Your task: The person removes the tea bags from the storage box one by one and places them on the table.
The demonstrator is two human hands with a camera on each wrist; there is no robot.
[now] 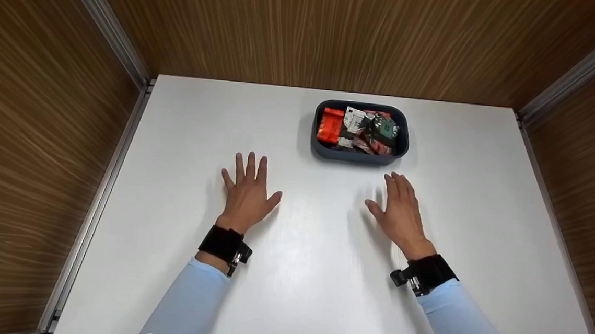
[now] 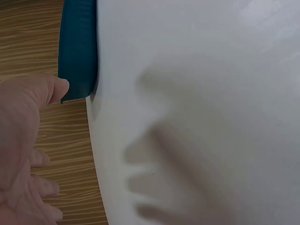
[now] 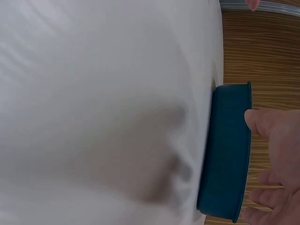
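Observation:
A dark blue-grey oblong container stands toward the back of the white table, holding several small packets. Among its contents are an orange-red packet, a white and black packet and a dark packet with a green label. My left hand hovers palm down left of the container and in front of it, fingers spread, holding nothing. Just in front of the container's right end is my right hand, its fingers extended and nothing held. Both wrist views show the container's side wall beyond the thumbs.
The white table spreads beneath both hands, which cast shadows on it. Wood-grain panels rise at the back and both sides, with metal rails along the side edges. Each wrist wears a black strap with a small camera.

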